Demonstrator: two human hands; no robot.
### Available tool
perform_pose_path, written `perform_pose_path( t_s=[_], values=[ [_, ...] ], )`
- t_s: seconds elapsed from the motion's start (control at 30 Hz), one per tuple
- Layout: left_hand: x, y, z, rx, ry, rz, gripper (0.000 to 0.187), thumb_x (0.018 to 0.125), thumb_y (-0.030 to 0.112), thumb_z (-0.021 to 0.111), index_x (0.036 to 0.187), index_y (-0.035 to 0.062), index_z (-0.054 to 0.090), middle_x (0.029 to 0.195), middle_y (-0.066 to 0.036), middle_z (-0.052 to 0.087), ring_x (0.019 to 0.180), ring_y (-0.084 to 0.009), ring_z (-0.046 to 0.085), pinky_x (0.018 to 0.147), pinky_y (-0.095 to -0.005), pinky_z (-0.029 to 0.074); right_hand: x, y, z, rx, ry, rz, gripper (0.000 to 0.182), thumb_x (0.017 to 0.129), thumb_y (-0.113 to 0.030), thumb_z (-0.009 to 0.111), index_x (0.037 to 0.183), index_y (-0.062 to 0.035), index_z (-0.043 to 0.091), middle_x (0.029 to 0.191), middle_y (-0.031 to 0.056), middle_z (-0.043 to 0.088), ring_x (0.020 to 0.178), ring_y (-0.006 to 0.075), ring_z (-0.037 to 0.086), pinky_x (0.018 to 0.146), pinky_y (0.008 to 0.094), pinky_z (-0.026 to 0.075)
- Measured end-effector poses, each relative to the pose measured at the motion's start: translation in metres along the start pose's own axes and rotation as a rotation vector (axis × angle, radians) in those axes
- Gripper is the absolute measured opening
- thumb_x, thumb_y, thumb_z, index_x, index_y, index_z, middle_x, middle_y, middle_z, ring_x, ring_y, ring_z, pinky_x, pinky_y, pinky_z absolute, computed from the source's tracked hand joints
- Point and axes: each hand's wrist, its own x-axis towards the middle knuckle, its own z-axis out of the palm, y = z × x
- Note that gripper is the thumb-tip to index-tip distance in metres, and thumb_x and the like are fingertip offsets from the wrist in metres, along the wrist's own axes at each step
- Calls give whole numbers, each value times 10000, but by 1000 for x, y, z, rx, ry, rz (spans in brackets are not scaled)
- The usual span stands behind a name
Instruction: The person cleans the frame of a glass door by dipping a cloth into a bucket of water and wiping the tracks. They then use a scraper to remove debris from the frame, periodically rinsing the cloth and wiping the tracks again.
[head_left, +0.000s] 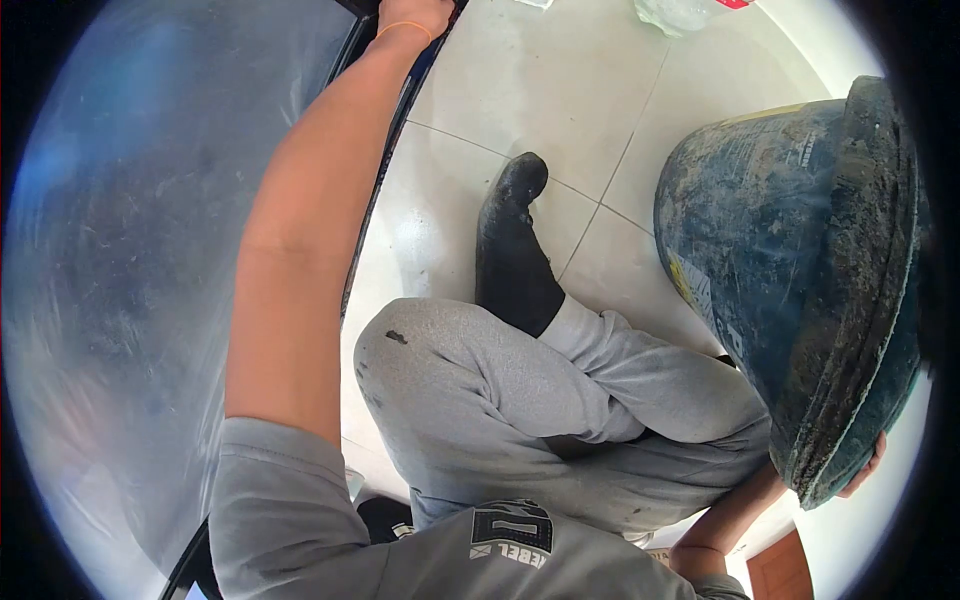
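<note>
My left arm stretches up the left side of the view, and my left hand (417,14) is at the top edge, against the black frame of a large glossy panel (150,230). Its fingers are mostly hidden or cut off by the picture's edge. At the lower right my right hand (866,468) holds the rim of a dirty dark blue bucket (750,210), with its fingers partly showing beyond the edge. The bucket lies tilted, its mud-caked rim toward the right, and hides most of that hand.
Pale floor tiles (600,120) lie beyond my crossed legs (480,390) and black-socked foot (515,250). A clear plastic item with a red part (685,14) is at the top. A brown object (780,572) shows at the lower right.
</note>
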Motion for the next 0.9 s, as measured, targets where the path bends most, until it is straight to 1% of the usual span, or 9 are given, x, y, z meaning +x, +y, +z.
perform_pose_path(
  t_s=[0.03, 0.13, 0.23, 0.33, 0.43, 0.53, 0.63, 0.73, 0.9],
  values=[
    [-1, 2, -1, -13, -8, -21, 429, 784, 155, 727, 1109, -104, 620, 1139, -311, 616, 1102, -433, 581, 960, -417, 488, 1, -1, 0, -16, -13, 0, 774, 761, -248, 829, 1310, -25, 329, 1251, 231, 496, 1130, 358, 552, 975, 530, 492],
    [1, -6, 3, 15, 25, 10, 414, 785, 159, 724, 1091, -101, 623, 1125, -312, 619, 1094, -430, 584, 950, -427, 490, 4, -9, 2, -53, -40, -7, 763, 770, -252, 822, 1302, -19, 328, 1245, 229, 499, 1128, 355, 555, 976, 523, 493],
    [-1, -6, 10, 20, 98, 5, 415, 786, 170, 726, 1084, -98, 618, 1118, -313, 617, 1080, -435, 589, 942, -438, 493, 7, -7, 1, -50, -59, -37, 744, 785, -253, 809, 1302, -19, 327, 1239, 227, 504, 1123, 354, 559, 971, 515, 501],
    [-8, 3, 2, 20, 74, 14, 421, 795, 170, 720, 1096, -101, 606, 1125, -318, 608, 1078, -442, 588, 938, -445, 494, 7, -11, -1, -62, -71, -33, 715, 808, -241, 787, 1307, -22, 325, 1238, 229, 502, 1117, 357, 563, 960, 511, 513],
    [-4, 1, -2, 52, -38, 44, 415, 811, 169, 717, 1098, -107, 598, 1141, -322, 597, 1090, -442, 581, 942, -446, 492, 4, -5, -1, -32, -52, -42, 692, 826, -230, 768, 1313, -21, 323, 1235, 235, 497, 1108, 360, 567, 949, 510, 523],
    [-10, 7, -9, 94, -60, 54, 395, 826, 171, 714, 1076, -112, 600, 1125, -328, 598, 1094, -446, 576, 937, -449, 494, 0, 1, -1, -43, -26, -52, 688, 831, -225, 762, 1317, -18, 320, 1228, 242, 493, 1101, 362, 569, 943, 512, 526],
    [-13, 8, -10, 127, -68, 68, 406, 834, 185, 718, 1089, -105, 592, 1145, -323, 589, 1107, -444, 570, 946, -452, 489, -2, 7, -2, 7, -14, -68, 701, 822, -229, 770, 1319, -19, 321, 1217, 242, 494, 1097, 365, 569, 936, 510, 529],
    [-15, 17, -14, 128, -104, -49, 443, 838, 207, 721, 1130, -90, 572, 1190, -314, 566, 1129, -436, 559, 963, -452, 478, -1, 6, -1, 1, -13, -60, 720, 807, -239, 783, 1319, -27, 324, 1204, 234, 497, 1103, 368, 563, 929, 511, 528],
    [-14, 18, -13, 173, -108, -62, 482, 837, 233, 725, 1163, -75, 547, 1233, -303, 539, 1162, -426, 539, 980, -451, 466, 8, -3, -2, 23, -65, -61, 767, 781, -266, 805, 1326, -37, 316, 1214, 216, 485, 1122, 366, 550, 949, 530, 501]
  ],
)
